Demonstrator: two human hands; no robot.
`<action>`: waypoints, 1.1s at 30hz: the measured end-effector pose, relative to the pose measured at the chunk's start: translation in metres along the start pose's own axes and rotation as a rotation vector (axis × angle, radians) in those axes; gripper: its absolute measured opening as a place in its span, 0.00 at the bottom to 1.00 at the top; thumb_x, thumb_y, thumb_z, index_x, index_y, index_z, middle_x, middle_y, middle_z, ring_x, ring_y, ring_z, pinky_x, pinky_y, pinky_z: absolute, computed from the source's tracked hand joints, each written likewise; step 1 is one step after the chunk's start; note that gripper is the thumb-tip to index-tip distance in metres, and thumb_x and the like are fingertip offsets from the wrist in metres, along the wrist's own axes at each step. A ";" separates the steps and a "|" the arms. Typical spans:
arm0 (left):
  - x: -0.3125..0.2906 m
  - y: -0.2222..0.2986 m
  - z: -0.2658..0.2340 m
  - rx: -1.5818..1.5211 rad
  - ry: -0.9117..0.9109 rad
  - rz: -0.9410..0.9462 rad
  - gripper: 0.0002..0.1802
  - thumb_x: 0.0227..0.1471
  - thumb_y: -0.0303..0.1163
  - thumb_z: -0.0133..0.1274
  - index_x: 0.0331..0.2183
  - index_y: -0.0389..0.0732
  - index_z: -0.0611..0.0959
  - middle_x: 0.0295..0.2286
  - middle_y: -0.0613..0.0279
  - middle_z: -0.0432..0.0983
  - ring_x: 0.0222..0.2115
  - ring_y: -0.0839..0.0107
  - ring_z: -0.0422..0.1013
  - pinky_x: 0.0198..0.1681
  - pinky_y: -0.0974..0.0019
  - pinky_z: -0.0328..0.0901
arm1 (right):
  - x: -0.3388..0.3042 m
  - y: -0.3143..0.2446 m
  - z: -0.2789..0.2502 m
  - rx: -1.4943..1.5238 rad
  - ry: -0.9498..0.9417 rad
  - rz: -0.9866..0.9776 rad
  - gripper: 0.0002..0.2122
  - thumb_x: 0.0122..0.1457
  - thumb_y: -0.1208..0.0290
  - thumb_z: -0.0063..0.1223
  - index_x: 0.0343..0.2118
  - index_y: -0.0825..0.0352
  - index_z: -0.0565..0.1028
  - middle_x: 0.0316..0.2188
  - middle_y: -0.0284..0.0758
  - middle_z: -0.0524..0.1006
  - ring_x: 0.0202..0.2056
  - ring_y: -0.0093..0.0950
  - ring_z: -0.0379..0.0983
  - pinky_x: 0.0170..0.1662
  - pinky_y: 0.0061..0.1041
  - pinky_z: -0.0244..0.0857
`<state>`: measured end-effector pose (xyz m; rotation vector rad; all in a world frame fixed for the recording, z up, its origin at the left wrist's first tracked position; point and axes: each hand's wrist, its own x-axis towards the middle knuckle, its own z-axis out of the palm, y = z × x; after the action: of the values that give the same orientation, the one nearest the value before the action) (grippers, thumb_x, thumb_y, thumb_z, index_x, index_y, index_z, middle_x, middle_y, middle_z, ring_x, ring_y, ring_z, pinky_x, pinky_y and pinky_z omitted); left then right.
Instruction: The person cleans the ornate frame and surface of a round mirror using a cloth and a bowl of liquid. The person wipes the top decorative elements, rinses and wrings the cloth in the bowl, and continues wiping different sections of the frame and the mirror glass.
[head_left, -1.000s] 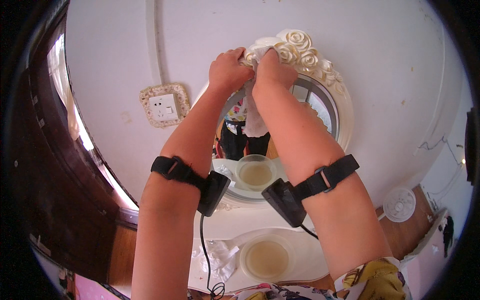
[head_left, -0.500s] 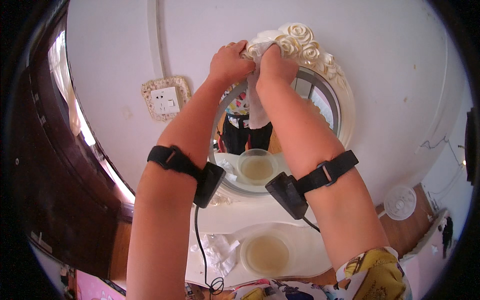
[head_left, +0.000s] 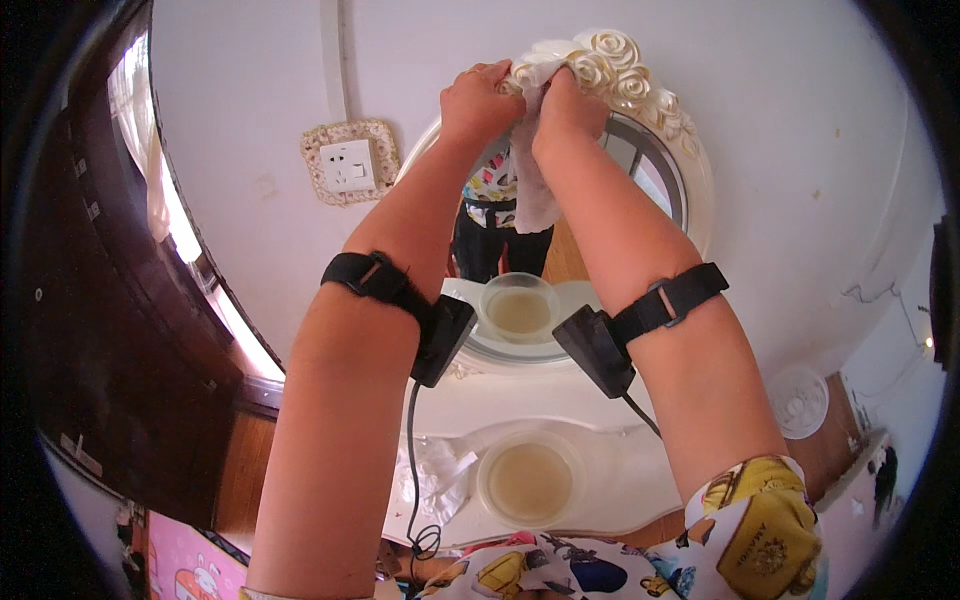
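Both arms reach up to an oval mirror (head_left: 632,230) in a cream frame (head_left: 697,190), topped with carved roses (head_left: 612,47). My right hand (head_left: 572,108) is closed on a thin white cloth (head_left: 536,185) at the carving; the cloth's loose end hangs down over the glass. Just left of it, my left hand (head_left: 482,104) has its fingers curled on the frame's upper left, beside the roses. Its fingertips are partly hidden behind the carving. Below, a clear round bowl (head_left: 530,482) of cloudy liquid stands on the white dressing table (head_left: 610,470), and its reflection shows in the mirror.
Crumpled white tissue or plastic (head_left: 437,478) lies left of the bowl. A wall socket (head_left: 348,165) with a decorative surround is on the left, near a dark door (head_left: 130,370). A white fan (head_left: 799,403) stands at the right. Black cables (head_left: 412,450) hang from straps on both forearms.
The view has shifted slightly, so the bowl and table sit higher in the picture. Both hands stay at the frame's top, with the cloth still in the right one.
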<state>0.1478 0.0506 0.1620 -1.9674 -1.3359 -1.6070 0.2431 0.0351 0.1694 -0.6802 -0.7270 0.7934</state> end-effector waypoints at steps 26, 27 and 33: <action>0.000 0.002 0.003 0.042 0.046 -0.053 0.26 0.36 0.46 0.51 0.41 0.48 0.76 0.38 0.60 0.72 0.42 0.62 0.66 0.44 0.62 0.58 | -0.003 -0.016 0.025 -0.117 0.279 0.221 0.25 0.43 0.64 0.50 0.40 0.78 0.58 0.37 0.52 0.68 0.37 0.45 0.70 0.41 0.37 0.67; 0.000 0.000 0.004 -0.001 0.071 -0.073 0.25 0.35 0.44 0.51 0.40 0.47 0.77 0.37 0.62 0.73 0.42 0.65 0.66 0.44 0.61 0.56 | -0.005 -0.016 0.026 -0.139 0.260 0.220 0.25 0.44 0.65 0.49 0.40 0.78 0.57 0.38 0.53 0.67 0.38 0.46 0.69 0.41 0.37 0.66; -0.002 0.005 -0.001 0.030 0.054 -0.053 0.25 0.34 0.42 0.51 0.40 0.47 0.77 0.36 0.62 0.73 0.41 0.65 0.66 0.44 0.60 0.56 | -0.012 -0.005 0.014 -0.125 0.167 0.045 0.24 0.45 0.66 0.47 0.40 0.79 0.57 0.40 0.55 0.65 0.39 0.47 0.69 0.41 0.38 0.66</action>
<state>0.1513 0.0461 0.1620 -1.8729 -1.3949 -1.6418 0.2281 0.0270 0.1772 -0.8676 -0.6139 0.7268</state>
